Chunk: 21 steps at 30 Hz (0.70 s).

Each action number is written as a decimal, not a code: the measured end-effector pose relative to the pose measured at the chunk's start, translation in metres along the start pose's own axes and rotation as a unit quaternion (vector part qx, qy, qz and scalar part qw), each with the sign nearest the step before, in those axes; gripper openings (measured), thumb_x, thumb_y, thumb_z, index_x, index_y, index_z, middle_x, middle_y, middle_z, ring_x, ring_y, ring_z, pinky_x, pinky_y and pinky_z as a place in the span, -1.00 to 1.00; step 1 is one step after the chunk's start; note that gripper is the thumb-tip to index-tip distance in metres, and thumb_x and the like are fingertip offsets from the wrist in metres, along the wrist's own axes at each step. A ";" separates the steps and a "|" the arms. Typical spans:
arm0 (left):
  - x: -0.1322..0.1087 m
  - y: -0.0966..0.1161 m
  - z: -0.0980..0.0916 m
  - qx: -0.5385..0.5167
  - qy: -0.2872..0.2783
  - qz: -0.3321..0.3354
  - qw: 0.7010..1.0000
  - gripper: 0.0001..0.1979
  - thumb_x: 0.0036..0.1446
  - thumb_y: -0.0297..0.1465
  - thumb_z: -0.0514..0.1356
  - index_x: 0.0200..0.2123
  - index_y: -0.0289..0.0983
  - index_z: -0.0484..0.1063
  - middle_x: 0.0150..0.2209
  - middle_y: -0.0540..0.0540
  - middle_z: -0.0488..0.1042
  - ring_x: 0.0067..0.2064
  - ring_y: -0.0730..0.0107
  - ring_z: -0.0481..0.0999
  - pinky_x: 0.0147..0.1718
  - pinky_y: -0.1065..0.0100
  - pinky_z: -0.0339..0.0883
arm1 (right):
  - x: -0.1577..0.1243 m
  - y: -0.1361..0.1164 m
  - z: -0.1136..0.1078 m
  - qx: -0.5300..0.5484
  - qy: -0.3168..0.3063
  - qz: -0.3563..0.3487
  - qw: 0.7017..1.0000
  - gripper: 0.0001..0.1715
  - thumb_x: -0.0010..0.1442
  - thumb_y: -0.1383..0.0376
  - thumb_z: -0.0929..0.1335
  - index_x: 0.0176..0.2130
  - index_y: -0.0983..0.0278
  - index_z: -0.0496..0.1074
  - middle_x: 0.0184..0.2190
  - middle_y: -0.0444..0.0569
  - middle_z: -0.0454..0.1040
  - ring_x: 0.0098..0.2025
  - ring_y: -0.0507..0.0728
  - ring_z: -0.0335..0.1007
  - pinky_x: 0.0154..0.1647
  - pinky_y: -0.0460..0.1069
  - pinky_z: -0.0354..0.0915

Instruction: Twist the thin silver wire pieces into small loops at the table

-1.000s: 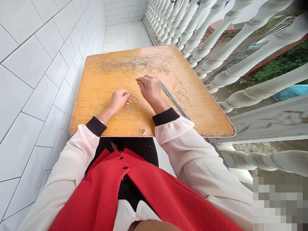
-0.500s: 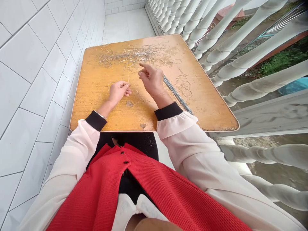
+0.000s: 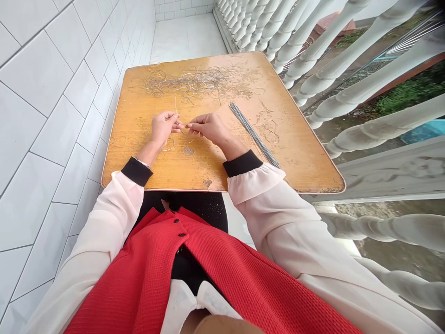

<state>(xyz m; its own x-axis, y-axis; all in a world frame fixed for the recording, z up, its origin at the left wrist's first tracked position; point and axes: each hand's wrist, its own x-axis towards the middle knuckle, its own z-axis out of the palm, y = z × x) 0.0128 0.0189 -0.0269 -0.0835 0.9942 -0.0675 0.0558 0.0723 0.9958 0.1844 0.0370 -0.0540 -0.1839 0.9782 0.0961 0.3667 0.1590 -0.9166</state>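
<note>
My left hand (image 3: 162,128) and my right hand (image 3: 208,129) meet near the middle of a worn orange wooden tabletop (image 3: 215,174). Their fingertips pinch a thin silvery wire (image 3: 175,105) between them, and the fine strand is hard to follow. A loose wire loop (image 3: 170,146) lies just below my left hand. A tangled heap of thin wire (image 3: 191,81) sits toward the far edge, beyond both hands. To the right of my right hand lies a bundle of straight grey wires (image 3: 253,134).
A white tiled wall (image 3: 69,116) runs along the table's left side. White stone balusters (image 3: 330,60) and a railing stand along the right. My red waistcoat and white sleeves fill the lower view. A few wire loops lie scattered on the tabletop.
My right hand has come down and left from its raised position, and its fingertips now meet those of my left hand. My left hand has risen slightly, and the grey bundle shows more fully.
</note>
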 end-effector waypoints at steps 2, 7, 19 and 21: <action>-0.001 0.000 -0.001 -0.002 -0.013 -0.003 1.000 -0.80 0.42 -0.48 0.18 -0.33 -0.29 0.42 -0.45 0.03 0.55 -0.46 0.61 0.58 -0.35 0.55 0.41 | 0.000 0.001 0.003 -0.006 0.015 -0.001 1.000 -0.75 0.26 0.36 0.51 -0.47 0.24 0.58 -0.58 -0.11 0.54 -0.59 -0.01 0.23 -0.49 -0.06 0.28; -0.003 0.000 -0.005 -0.002 -0.040 0.002 0.999 -0.88 0.33 -0.55 0.24 -0.30 -0.29 0.43 -0.47 0.06 0.54 -0.46 0.62 0.56 -0.34 0.55 0.43 | -0.003 -0.003 0.004 -0.088 0.084 -0.040 0.992 -0.73 0.24 0.41 0.46 -0.50 0.25 0.55 -0.59 -0.13 0.52 -0.54 0.02 0.30 -0.38 -0.03 0.32; 0.005 0.001 -0.005 -0.015 0.017 0.017 1.000 -0.83 0.24 -0.65 0.18 -0.31 -0.28 0.43 -0.48 0.07 0.51 -0.47 0.61 0.53 -0.32 0.52 0.44 | -0.009 -0.012 0.020 0.113 0.056 0.038 0.991 -0.66 0.30 0.34 0.49 -0.50 0.26 0.46 -0.56 -0.14 0.51 -0.62 -0.09 0.17 -0.58 -0.14 0.17; 0.007 0.002 -0.007 -0.030 0.035 0.008 0.999 -0.84 0.24 -0.63 0.19 -0.32 -0.27 0.43 -0.48 0.07 0.51 -0.47 0.61 0.54 -0.31 0.52 0.45 | -0.012 -0.015 0.021 0.133 0.041 0.060 0.989 -0.65 0.30 0.32 0.51 -0.51 0.27 0.48 -0.53 -0.11 0.55 -0.60 -0.09 0.25 -0.58 -0.17 0.20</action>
<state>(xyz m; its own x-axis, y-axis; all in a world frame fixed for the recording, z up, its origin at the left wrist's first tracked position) 0.0054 0.0249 -0.0254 -0.1524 0.9871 -0.0483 -0.0026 0.0485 0.9988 0.1618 0.0197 -0.0494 -0.0753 0.9972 0.0025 0.1271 0.0121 -0.9918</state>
